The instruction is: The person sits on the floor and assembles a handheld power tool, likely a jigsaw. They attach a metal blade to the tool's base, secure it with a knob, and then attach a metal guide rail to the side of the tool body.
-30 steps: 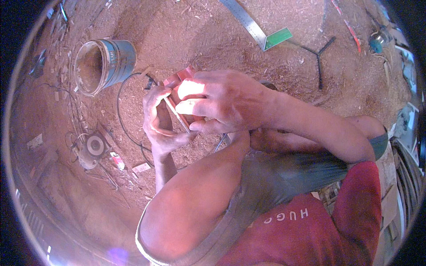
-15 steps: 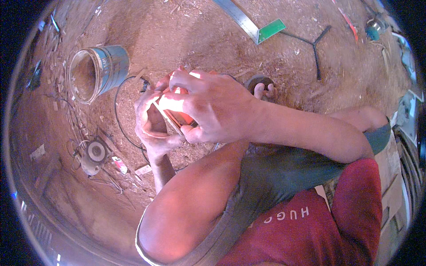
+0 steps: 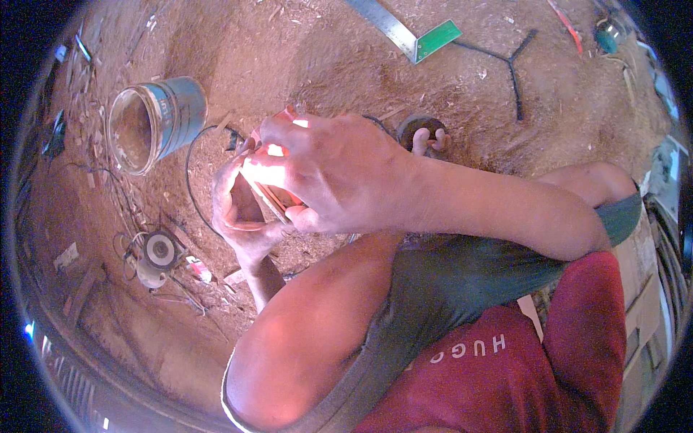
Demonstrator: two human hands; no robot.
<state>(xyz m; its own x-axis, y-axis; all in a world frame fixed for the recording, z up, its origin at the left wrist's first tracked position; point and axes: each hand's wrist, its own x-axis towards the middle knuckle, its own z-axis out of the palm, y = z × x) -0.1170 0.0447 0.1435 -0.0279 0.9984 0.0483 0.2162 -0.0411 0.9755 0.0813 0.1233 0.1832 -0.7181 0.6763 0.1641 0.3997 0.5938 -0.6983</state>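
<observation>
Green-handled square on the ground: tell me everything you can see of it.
The square has a long, flat, silvery blade, seemingly metal, joined to a shorter green handle. It lies on brown, littered ground beyond the right hand. The blade slants up and left, cut off by the picture's top edge. No hand touches it; a dark forked thing ends near the handle, contact unclear.

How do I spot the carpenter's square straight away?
Find the blue bucket at upper left. Go right, beyond the right hand, to the picture's top edge. The carpenter's square there has a bright green handle, unlike the black Y-shaped piece beside it.
</observation>
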